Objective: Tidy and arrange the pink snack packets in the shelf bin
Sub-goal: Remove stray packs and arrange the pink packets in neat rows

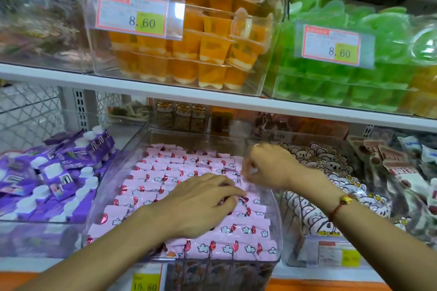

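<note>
On the lower shelf's left side, purple pouches (54, 172) with white caps lie heaped in a clear bin. Just to their right stands the clear shelf bin (275, 227) that holds the pink snack packets (165, 172), which lie in overlapping rows filling it from back to front; each packet carries small white clouds and a red mark. The left hand (201, 203) reaches in from the lower left and rests palm down on the packets near the middle of the bin, its fingers (227, 192) stretched out and slightly bent, pressing on the packets rather than gripping any one. The right hand (267, 168) comes in from the lower right, over the bin's right wall, with a red string bracelet (340, 204) on its wrist. Its fingers (247, 171) are curled down at the packets along the right side of the bin; they are blurred, and whether they pinch a packet cannot be told. Right of the pink bin, another clear bin holds white packets (326, 168) printed with bear faces, and beyond that lie brown-and-white packets (387, 163).

On the upper shelf, a clear box holds stacked orange jelly cups (208, 38) behind a price tag (133, 15) reading 8.60, and to its right a box of green jelly cups (383, 30) carries a second tag (332, 45) with the same price. A yellow price label (145, 282) sits below the pink bin.
</note>
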Demonstrator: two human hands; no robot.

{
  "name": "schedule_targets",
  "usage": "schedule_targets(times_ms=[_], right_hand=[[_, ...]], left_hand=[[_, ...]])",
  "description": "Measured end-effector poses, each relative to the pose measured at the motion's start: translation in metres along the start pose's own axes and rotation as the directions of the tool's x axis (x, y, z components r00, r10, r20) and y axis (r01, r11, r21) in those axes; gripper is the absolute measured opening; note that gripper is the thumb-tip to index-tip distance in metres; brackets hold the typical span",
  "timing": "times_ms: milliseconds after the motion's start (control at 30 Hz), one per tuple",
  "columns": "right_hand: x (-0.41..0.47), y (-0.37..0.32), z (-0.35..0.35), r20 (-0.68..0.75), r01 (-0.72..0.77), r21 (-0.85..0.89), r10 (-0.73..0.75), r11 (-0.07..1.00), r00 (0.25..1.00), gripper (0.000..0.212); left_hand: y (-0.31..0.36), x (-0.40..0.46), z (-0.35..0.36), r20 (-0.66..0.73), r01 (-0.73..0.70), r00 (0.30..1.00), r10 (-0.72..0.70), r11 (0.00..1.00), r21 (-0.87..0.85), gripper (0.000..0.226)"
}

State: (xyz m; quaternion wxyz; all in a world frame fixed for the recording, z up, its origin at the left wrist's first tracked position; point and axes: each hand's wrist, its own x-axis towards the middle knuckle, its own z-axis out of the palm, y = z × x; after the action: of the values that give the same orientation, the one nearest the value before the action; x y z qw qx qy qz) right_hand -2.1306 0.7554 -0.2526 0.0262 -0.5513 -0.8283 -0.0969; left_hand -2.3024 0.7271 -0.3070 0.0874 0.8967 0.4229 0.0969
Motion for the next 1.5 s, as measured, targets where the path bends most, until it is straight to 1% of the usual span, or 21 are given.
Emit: schedule_targets(times_ms=[100,267,333,467,533,600,667,733,867,900,933,967,1033,1067,1167,1233,1267,1300,1367,1400,1500], right_hand=[[-0.011,0.003,0.006,-0.153,0.013,0.087,0.0,0.996,0.988,0.008],[-0.031,0.003,0.02,-0.383,0.038,0.411,0.134,0.911,0.914,0.006],[-0.041,-0.002,0.021,-0.519,0.121,0.497,0.183,0.859,0.835,0.007],[-0.056,-0.005,0.01,-0.731,0.245,0.575,0.356,0.78,0.582,0.006],[-0.06,-0.002,0.003,-0.697,0.268,0.682,0.493,0.68,0.521,0.006],[-0.062,0.0,-0.001,-0.575,0.263,0.808,0.606,0.528,0.55,0.009],[-0.062,-0.001,-0.002,-0.396,0.242,0.918,0.672,0.315,0.626,0.01],[-0.059,-0.004,-0.001,-0.245,0.204,0.969,0.682,0.142,0.689,0.01],[-0.056,-0.007,-0.002,-0.101,0.134,0.991,0.623,-0.007,0.776,0.011],[-0.057,-0.005,-0.002,-0.106,0.112,0.993,0.602,0.027,0.792,0.013],[-0.059,-0.004,-0.002,-0.166,0.092,0.984,0.581,0.155,0.797,0.016],[-0.062,-0.002,-0.002,-0.298,0.085,0.917,0.527,0.389,0.796,0.023],[-0.067,0.0,-0.001,-0.547,0.141,0.551,0.229,0.823,0.805,0.049],[-0.068,-0.001,0.0,-0.575,0.175,0.344,0.06,0.923,0.816,0.057],[-0.068,-0.006,0.002,-0.558,0.148,0.066,-0.086,0.987,0.825,0.046],[-0.069,-0.007,0.001,-0.599,0.14,0.173,-0.009,0.975,0.801,0.034],[-0.069,-0.008,-0.001,-0.601,0.159,0.356,0.095,0.921,0.793,0.03],[-0.069,-0.008,-0.003,-0.558,0.197,0.59,0.219,0.783,0.801,0.025],[-0.067,-0.009,-0.008,-0.363,0.23,0.904,0.366,0.36,0.857,0.019],[-0.067,-0.008,-0.008,-0.289,0.213,0.95,0.382,0.229,0.878,0.017],[-0.066,-0.008,-0.006,-0.205,0.172,0.977,0.348,0.124,0.915,0.013]], left_hand=[[0.002,0.003,-0.002,0.038,0.016,0.999,-0.016,1.0,0.012,0.042],[0.002,0.003,-0.002,0.051,0.021,0.998,-0.022,0.999,0.035,0.042],[0.002,0.003,0.0,0.028,0.016,0.999,-0.017,0.999,0.027,0.041],[0.003,-0.003,0.001,-0.091,0.015,0.996,-0.022,0.996,-0.083,0.037],[0.006,-0.005,-0.002,-0.241,0.032,0.968,-0.068,0.988,-0.15,0.03],[0.011,-0.005,-0.008,-0.348,0.072,0.919,-0.184,0.948,-0.31,0.031],[0.018,-0.005,-0.016,-0.31,0.049,0.919,-0.243,0.852,-0.522,0.052],[0.025,-0.007,-0.019,-0.241,-0.008,0.955,-0.171,0.801,-0.599,0.063],[0.028,-0.008,-0.021,-0.248,-0.056,0.958,-0.142,0.757,-0.651,0.03],[0.027,-0.008,-0.023,-0.239,-0.045,0.955,-0.174,0.713,-0.699,0.024],[0.027,-0.008,-0.026,-0.218,-0.024,0.952,-0.216,0.656,-0.755,0.019],[0.026,-0.007,-0.028,-0.184,0.012,0.945,-0.271,0.59,-0.807,0.015],[0.027,-0.007,-0.031,-0.102,0.086,0.925,-0.365,0.464,-0.882,0.022],[0.027,-0.008,-0.031,-0.071,0.107,0.92,-0.385,0.422,-0.9,0.025],[0.029,-0.007,-0.029,-0.063,0.109,0.923,-0.379,0.414,-0.904,0.046],[0.029,-0.006,-0.029,-0.102,0.065,0.921,-0.377,0.405,-0.912,0.06],[0.028,-0.006,-0.028,-0.122,0.045,0.917,-0.379,0.404,-0.914,0.064],[0.026,-0.005,-0.026,-0.141,0.03,0.915,-0.378,0.411,-0.911,0.065],[0.023,-0.005,-0.021,-0.187,-0.011,0.928,-0.322,0.478,-0.878,0.056],[0.024,-0.006,-0.019,-0.198,-0.029,0.943,-0.268,0.526,-0.85,0.054],[0.028,-0.006,-0.013,-0.239,-0.092,0.957,-0.163,0.612,-0.785,0.054]])
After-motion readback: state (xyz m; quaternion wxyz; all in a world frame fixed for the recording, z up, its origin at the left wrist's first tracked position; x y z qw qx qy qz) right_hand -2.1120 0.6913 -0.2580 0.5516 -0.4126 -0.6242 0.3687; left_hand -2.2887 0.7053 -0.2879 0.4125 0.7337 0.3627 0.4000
